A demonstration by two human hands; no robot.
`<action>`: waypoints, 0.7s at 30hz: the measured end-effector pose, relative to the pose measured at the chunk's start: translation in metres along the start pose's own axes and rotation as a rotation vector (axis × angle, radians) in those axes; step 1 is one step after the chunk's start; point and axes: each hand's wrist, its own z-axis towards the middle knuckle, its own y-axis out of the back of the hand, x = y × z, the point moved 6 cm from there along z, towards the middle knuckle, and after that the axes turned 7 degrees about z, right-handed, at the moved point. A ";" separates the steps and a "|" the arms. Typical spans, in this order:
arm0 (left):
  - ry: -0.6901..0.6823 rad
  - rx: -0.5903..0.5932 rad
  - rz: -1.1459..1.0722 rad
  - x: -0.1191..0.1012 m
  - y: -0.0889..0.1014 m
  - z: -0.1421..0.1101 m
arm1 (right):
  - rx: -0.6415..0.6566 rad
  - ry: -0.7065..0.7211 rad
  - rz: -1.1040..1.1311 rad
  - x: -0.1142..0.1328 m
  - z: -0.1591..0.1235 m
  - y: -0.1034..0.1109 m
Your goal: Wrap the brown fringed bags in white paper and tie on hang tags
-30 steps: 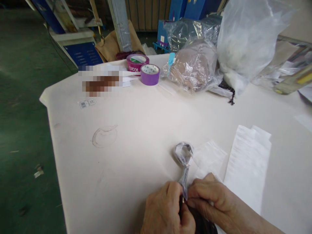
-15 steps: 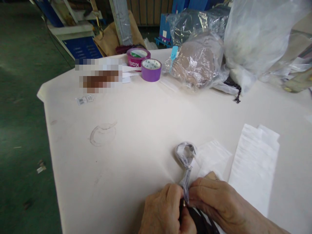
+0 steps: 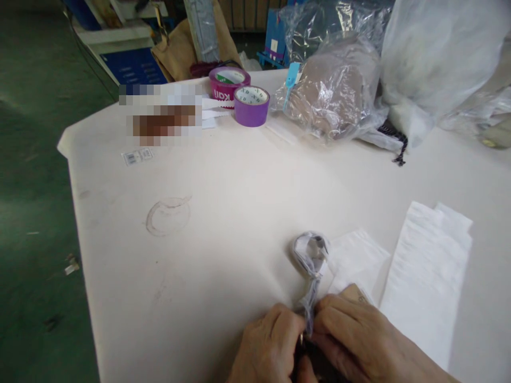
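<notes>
At the bottom of the head view, both hands meet over a dark brown item (image 3: 319, 364), mostly covered by them. My left hand (image 3: 265, 346) is closed around its near left side, where a small gold-coloured metal part shows by the thumb. My right hand (image 3: 355, 332) pinches from the other side, with its fingertips hidden. Between the hands rises a greyish plastic-wrapped strap (image 3: 311, 295), ending in a loop that lies on the table. A tan card (image 3: 356, 292) peeks out behind my right hand.
White pouches (image 3: 429, 287) and thin translucent sheets (image 3: 359, 260) lie on the white table (image 3: 223, 239) to the right. At the back are purple tape (image 3: 251, 111), magenta tape (image 3: 221, 93), a plastic-wrapped brown bag (image 3: 335, 90) and a big filled plastic bag (image 3: 435, 58). A label (image 3: 137, 156) lies far left.
The view has shifted slightly, so the wrapped strap and pouches sit farther right. Both hands keep their grip at the same spot, with small finger movements. More of the tan card shows now.
</notes>
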 end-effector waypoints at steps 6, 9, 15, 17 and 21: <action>-0.057 -0.068 -0.061 0.002 0.003 0.007 | -0.053 -0.023 -0.030 0.000 -0.003 -0.002; -0.083 -0.029 -0.124 0.000 0.010 0.011 | -0.100 -0.050 -0.015 -0.004 -0.006 0.000; -0.105 0.001 -0.059 -0.003 0.019 0.013 | -0.077 -0.069 0.070 -0.006 -0.007 0.000; -0.118 0.012 -0.007 -0.003 0.017 0.013 | -0.078 -0.071 0.070 -0.005 -0.006 0.000; -0.135 0.083 0.091 -0.002 0.014 0.012 | -0.088 -0.070 0.069 -0.005 -0.006 0.001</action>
